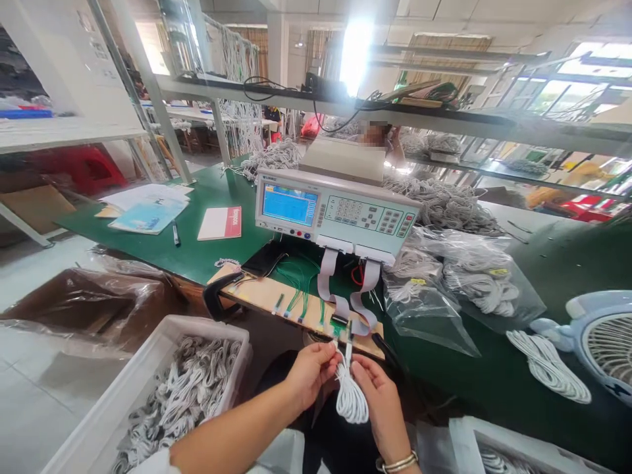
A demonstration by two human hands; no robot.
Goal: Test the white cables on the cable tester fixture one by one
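We are gripping a coiled white cable point(350, 397) between our left hand point(307, 372) and right hand point(379, 390), fingers closed on it, just off the worktop point(207, 250) edge. It is hanging upright, plugs pointing up at the wooden board point(266, 296); a white bin point(207, 324) is crowding our left.

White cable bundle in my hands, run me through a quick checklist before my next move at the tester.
1. Grip: left hand and right hand both hold the white cable bundle: ok.
2. Bundle coiled and hanging free between the hands, not snagged: ok.
3. Bundle plugged in at the near edge of the wooden board: cannot tell, too small to see.
4. Tester powered, with its screen lit blue: ok.
5. Reading on the screen: cannot tell, not legible.
6. Grey ribbon cables run from the tester down to the board: ok.
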